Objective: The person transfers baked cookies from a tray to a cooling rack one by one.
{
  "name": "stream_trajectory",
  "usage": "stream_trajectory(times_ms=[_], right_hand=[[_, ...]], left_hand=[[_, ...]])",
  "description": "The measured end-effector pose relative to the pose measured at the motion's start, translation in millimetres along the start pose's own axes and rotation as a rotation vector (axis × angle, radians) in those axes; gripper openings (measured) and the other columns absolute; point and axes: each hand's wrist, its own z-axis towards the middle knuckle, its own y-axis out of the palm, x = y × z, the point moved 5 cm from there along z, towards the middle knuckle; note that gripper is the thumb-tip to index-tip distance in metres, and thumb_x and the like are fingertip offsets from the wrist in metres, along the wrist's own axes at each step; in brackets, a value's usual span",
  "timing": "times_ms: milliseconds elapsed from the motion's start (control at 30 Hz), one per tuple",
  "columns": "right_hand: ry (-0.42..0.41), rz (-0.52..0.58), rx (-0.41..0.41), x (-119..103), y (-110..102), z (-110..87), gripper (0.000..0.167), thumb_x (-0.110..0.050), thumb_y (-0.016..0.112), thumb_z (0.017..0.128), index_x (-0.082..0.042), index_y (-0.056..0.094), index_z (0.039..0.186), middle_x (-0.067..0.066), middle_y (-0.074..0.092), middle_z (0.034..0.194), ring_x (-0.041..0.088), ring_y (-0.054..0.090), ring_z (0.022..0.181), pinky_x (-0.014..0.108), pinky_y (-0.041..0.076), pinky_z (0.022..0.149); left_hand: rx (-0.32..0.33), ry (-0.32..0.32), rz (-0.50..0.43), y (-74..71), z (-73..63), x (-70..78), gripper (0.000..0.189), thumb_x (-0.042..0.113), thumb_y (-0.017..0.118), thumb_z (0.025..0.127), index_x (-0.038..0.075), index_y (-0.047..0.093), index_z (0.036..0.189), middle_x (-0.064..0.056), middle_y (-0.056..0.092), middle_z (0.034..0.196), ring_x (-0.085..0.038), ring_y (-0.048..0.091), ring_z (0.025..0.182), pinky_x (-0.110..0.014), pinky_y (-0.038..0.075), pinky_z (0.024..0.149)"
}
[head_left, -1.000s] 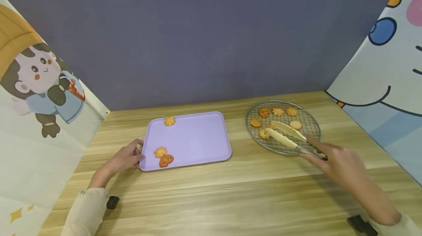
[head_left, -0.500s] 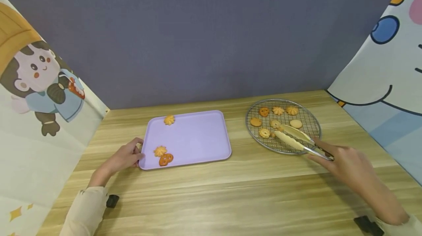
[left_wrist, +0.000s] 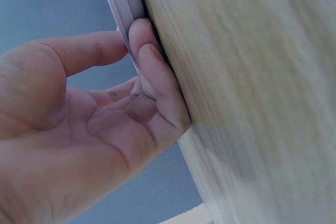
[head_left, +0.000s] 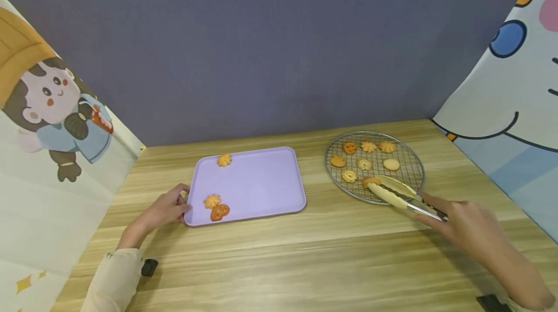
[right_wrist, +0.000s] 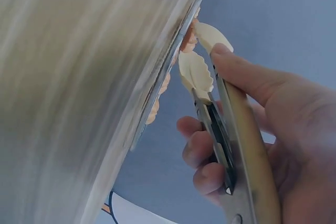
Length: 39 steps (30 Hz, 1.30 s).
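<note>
My left hand (head_left: 164,209) pinches the left rim of a lilac tray (head_left: 257,183), thumb on top and fingers curled against its underside in the left wrist view. On that tray lie two flower-shaped cookies (head_left: 212,201) and a pretzel-shaped cookie (head_left: 220,212). My right hand (head_left: 468,229) grips a pair of tongs (right_wrist: 239,145) with cream tips and metal arms. The parted tips stand at a brown cookie (head_left: 368,182) near the front of a round wire rack (head_left: 407,176), overlapping its right side in the head view.
Several other cookies sit on the rack, among them a pale oval one (head_left: 391,164), a ring-shaped one (head_left: 349,176) and a smiley one (head_left: 349,148). A grey wall (head_left: 270,50) rises behind the wooden table (head_left: 270,263); cartoon-printed panels flank it.
The tongs have moved right and toward the front of the rack, uncovering cookies near its middle; their tips are now at the brown cookie. My left hand and the tray have stayed put.
</note>
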Motion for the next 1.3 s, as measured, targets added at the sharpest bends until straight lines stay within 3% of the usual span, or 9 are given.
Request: stream_trajectory(times_ms=[333, 667, 900, 1133, 1300], right_hand=[[0.032, -0.004, -0.049, 3, 1, -3.4, 0.060, -0.050, 0.073, 0.086, -0.009, 0.066, 0.128, -0.006, 0.029, 0.052, 0.014, 0.033, 0.047, 0.029, 0.029, 0.040], [0.030, -0.013, 0.006, 0, -1, -4.5, 0.061, -0.051, 0.075, 0.084, -0.009, 0.068, 0.127, -0.007, 0.028, 0.052, 0.011, 0.027, 0.045, 0.027, 0.025, 0.038], [0.019, 0.006, 0.025, -8, -10, 0.4, 0.061, -0.050, 0.075, 0.084, -0.010, 0.067, 0.129, -0.007, 0.040, 0.054, 0.010, 0.027, 0.046, 0.027, 0.024, 0.038], [-0.063, 0.003, 0.078, -28, -20, 9.4, 0.065, -0.052, 0.079, 0.077, -0.011, 0.069, 0.126, 0.008, 0.071, 0.075, 0.006, 0.032, 0.044, 0.025, 0.024, 0.038], [-0.101, 0.004, 0.087, -43, -21, 16.1, 0.085, -0.061, 0.080, 0.070, -0.007, 0.062, 0.133, 0.020, 0.073, 0.095, 0.020, 0.057, 0.051, 0.027, 0.030, 0.038]], left_hand=[[-0.003, -0.001, 0.004, 1.1, 2.8, -0.9, 0.040, 0.000, 0.058, 0.092, -0.011, 0.042, 0.127, -0.011, 0.059, 0.079, -0.019, 0.059, 0.064, -0.028, 0.051, 0.055], [-0.007, -0.003, 0.004, 1.4, 3.3, -1.8, 0.040, -0.001, 0.058, 0.092, -0.011, 0.042, 0.127, -0.011, 0.060, 0.080, -0.019, 0.059, 0.065, -0.028, 0.051, 0.055], [-0.003, -0.006, -0.015, -0.6, 0.7, 0.7, 0.042, -0.003, 0.057, 0.090, -0.013, 0.041, 0.127, -0.013, 0.059, 0.078, -0.019, 0.059, 0.063, -0.030, 0.053, 0.056], [0.002, -0.016, -0.021, 0.0, 0.3, -0.4, 0.042, -0.003, 0.058, 0.090, -0.012, 0.041, 0.128, -0.013, 0.059, 0.079, -0.020, 0.060, 0.064, -0.030, 0.054, 0.056], [-0.003, -0.014, -0.017, 1.1, 1.0, -1.3, 0.043, -0.003, 0.058, 0.090, -0.012, 0.041, 0.128, -0.013, 0.059, 0.079, -0.020, 0.060, 0.064, -0.031, 0.054, 0.056]])
